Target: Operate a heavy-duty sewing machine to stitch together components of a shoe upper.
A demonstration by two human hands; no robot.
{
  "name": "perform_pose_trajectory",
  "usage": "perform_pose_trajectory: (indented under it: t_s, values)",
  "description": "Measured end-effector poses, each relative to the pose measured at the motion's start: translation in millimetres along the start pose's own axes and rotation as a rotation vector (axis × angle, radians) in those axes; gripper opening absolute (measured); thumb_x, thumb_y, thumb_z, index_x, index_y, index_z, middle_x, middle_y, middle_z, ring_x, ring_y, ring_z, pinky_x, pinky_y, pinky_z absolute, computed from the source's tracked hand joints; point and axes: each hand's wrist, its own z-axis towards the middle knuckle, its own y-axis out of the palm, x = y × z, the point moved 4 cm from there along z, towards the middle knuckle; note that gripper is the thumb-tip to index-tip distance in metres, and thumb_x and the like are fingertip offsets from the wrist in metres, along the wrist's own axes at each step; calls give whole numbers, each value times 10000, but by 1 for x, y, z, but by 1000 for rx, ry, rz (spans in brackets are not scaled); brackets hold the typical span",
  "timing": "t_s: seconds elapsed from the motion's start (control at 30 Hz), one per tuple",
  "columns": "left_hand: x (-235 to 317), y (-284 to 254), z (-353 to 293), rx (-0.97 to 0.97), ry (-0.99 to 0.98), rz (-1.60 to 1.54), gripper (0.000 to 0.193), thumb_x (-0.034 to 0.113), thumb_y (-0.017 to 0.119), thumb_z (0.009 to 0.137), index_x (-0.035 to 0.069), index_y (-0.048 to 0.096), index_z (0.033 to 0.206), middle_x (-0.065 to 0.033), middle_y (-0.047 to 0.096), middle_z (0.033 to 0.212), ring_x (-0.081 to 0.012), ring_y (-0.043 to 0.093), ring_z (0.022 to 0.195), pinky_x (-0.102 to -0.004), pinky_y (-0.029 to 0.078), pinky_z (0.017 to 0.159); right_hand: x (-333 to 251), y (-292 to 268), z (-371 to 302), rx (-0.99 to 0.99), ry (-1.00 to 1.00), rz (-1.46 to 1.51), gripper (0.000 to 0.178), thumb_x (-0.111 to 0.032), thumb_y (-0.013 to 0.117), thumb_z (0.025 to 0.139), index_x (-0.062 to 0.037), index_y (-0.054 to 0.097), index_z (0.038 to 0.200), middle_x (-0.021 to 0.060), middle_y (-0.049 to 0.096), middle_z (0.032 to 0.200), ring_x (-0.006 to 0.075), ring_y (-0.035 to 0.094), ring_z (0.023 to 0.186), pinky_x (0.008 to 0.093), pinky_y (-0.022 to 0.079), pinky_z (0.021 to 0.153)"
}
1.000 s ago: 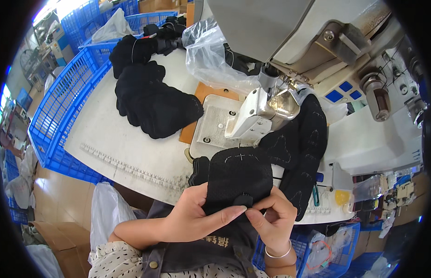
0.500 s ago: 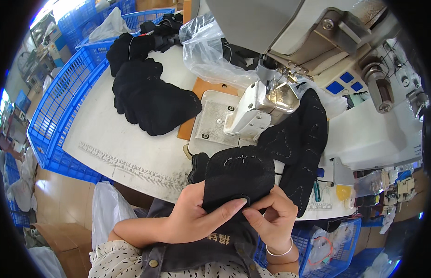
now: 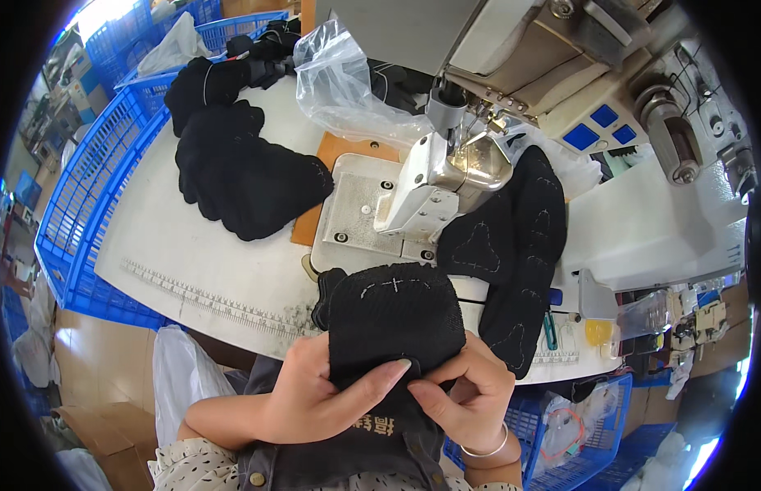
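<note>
Between my two hands, in front of the sewing machine, is a black knit fabric piece (image 3: 397, 319) with white stitch marks along its far edge. My left hand (image 3: 335, 389) is closed on its left side, thumb lying over the near edge. On the near right part, my right hand (image 3: 466, 385) pinches the same fabric with thumb and fingertips. The sewing machine's metal arm (image 3: 425, 188) stands just beyond the piece. More black fabric pieces (image 3: 524, 262) with white stitched outlines hang over the table to the right of it.
A pile of black fabric (image 3: 249, 180) lies on the white table (image 3: 151, 233) at left, beside a blue basket (image 3: 78, 237). Clear plastic bags (image 3: 339, 78) lie behind the machine. Small green snips (image 3: 550, 331) rest at right; another blue basket (image 3: 614, 417) stands below.
The view has shifted slightly, so the table and machine appear further left. Both hands still hold the black fabric piece, which now shows more of its flat face.
</note>
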Motion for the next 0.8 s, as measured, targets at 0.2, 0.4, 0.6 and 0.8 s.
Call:
perform_pose_trajectory:
  t_s: [0.2, 0.4, 0.6, 0.8]
  values:
    - [4, -2, 8, -12, 220, 182, 129, 43, 604, 810, -9, 593, 927, -42, 574, 643, -65, 485, 541, -220, 396, 480, 7, -1, -5, 61, -4, -10, 150, 32, 722, 638, 1, 585, 689, 74, 556, 700, 132, 497, 591, 226, 359, 518]
    - [5, 0, 3, -32, 185, 60, 168, 41, 603, 807, -32, 583, 957, -54, 594, 723, -81, 477, 611, -228, 420, 544, 1, 0, -5, 68, -52, 23, 142, 28, 720, 651, 4, 587, 696, 70, 545, 696, 118, 480, 585, 223, 350, 515]
    - [5, 2, 3, -31, 169, -5, 170, 47, 599, 813, -37, 581, 959, -33, 585, 710, -65, 463, 622, -218, 415, 546, 0, 0, -7, 70, -54, 43, 135, 24, 723, 659, 6, 596, 703, 58, 525, 685, 109, 463, 572, 218, 339, 508]
    - [3, 1, 2, -34, 124, -32, 152, 50, 595, 817, -34, 585, 943, -27, 579, 699, -59, 458, 614, -212, 408, 542, 2, 0, -8, 65, -4, 42, 135, 21, 728, 655, 10, 599, 693, 59, 529, 678, 104, 463, 568, 217, 333, 497]
